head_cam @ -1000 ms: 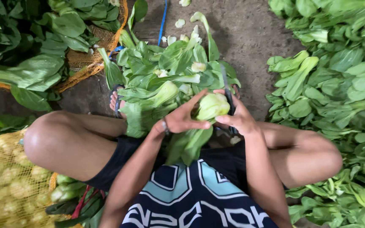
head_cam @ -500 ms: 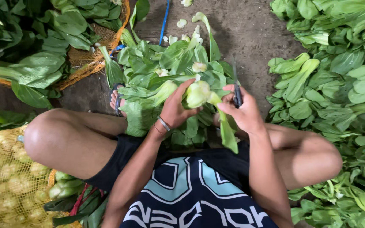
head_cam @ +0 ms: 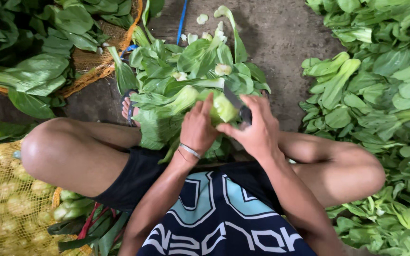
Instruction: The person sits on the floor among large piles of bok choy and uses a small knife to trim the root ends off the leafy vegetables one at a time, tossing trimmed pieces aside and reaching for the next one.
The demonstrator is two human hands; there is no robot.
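Observation:
I sit on the ground with my knees spread, looking down. My left hand (head_cam: 199, 127) grips a pale green bok choy (head_cam: 222, 107) by its base, above my lap. My right hand (head_cam: 258, 129) holds a small dark-handled knife (head_cam: 236, 102), its blade laid against the bok choy's stem end. Both hands touch the vegetable. A thin bracelet circles my left wrist. Just beyond my hands lies a heap of cut green leaves (head_cam: 186, 80), which partly covers my sandalled foot (head_cam: 129, 108).
A large pile of bok choy (head_cam: 380, 95) fills the right side. More leafy greens (head_cam: 29, 57) lie over an orange net sack at upper left. A yellow mesh bag of pale vegetables (head_cam: 1, 199) sits by my left knee. Bare concrete floor (head_cam: 281, 33) lies ahead.
The bok choy has been turned in my hands, and a loose outer leaf that hung below my right hand is gone. The knife blade now rests on the stem end.

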